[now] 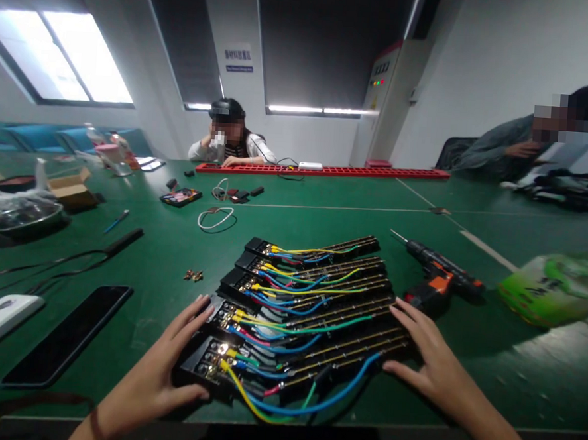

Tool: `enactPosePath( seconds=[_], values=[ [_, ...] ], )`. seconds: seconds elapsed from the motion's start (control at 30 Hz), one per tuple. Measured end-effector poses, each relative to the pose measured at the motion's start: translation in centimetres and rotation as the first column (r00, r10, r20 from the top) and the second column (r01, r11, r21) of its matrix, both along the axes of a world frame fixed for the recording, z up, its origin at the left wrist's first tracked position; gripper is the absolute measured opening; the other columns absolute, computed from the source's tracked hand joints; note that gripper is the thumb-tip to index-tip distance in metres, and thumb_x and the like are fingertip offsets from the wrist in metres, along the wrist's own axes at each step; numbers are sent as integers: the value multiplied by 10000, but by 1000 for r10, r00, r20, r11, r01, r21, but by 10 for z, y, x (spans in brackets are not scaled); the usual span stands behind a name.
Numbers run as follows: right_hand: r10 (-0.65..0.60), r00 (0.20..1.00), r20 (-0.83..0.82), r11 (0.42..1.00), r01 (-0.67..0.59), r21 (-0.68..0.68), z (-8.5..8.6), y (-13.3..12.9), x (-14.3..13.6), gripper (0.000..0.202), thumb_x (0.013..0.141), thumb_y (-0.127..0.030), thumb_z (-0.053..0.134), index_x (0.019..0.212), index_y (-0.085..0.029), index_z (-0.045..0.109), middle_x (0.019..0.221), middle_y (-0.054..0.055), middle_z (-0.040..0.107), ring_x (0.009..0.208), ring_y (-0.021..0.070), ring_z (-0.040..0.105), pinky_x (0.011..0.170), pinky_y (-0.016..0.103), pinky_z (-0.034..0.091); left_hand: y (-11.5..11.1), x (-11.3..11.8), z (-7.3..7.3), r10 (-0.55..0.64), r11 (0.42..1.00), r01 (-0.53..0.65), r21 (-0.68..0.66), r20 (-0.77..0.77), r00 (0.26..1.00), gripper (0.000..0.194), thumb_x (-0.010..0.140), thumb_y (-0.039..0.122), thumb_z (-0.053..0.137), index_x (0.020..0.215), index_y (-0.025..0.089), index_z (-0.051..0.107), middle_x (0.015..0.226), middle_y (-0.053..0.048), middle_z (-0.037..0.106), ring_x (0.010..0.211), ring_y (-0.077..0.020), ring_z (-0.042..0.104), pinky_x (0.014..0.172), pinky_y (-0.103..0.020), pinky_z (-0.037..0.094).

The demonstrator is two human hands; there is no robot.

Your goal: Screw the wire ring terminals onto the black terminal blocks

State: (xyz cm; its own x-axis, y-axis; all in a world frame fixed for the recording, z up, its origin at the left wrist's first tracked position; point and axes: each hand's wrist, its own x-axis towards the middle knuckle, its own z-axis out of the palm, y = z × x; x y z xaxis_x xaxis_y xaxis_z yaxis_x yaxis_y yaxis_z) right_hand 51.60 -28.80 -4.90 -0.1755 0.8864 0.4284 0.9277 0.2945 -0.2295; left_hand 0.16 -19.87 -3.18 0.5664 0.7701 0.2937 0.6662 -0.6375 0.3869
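Observation:
Several opened black power strips (312, 321) lie side by side on the green table, with long brass rails and yellow, blue, green and red wires. My left hand (173, 362) is against their left ends, its thumb at the front strip and its fingers curving over the terminal blocks. At the opposite ends, my right hand (425, 351) has thumb and fingers around the nearest strips. A blue wire (332, 405) bows out over the front edge. Beyond my right fingers lies a black and orange electric screwdriver (440, 275).
Small brass parts (193, 275) lie left of the strips. Farther left are a black phone (70, 336), a white device (3, 322) and a bagged bowl (20, 213). A green bottle (549, 289) stands right. Two people sit across the table beyond a red rail (337, 169).

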Motion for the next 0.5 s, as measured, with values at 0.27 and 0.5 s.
enactPosePath(
  seconds=[0.27,0.5],
  values=[
    [-35,999,-33,999,35,9,-4,-2,-1,845,868,-522,680,1580,-344,261,1574,135,398,1423,359,449,1109,551,474,-1,3,2,-15,1000,15,8,15,1000,1090,728,591,775,1611,420,159,1669,-99,230,1438,-417,414,1109,-581,473],
    [-34,999,-11,999,34,-23,-2,-1,-1,781,887,-509,670,1540,-268,314,1566,163,404,1422,347,450,1107,549,472,-3,6,6,1,999,-1,49,2,1000,964,798,533,749,1598,330,252,1655,-121,274,1425,-383,446,1099,-551,474]
  ],
)
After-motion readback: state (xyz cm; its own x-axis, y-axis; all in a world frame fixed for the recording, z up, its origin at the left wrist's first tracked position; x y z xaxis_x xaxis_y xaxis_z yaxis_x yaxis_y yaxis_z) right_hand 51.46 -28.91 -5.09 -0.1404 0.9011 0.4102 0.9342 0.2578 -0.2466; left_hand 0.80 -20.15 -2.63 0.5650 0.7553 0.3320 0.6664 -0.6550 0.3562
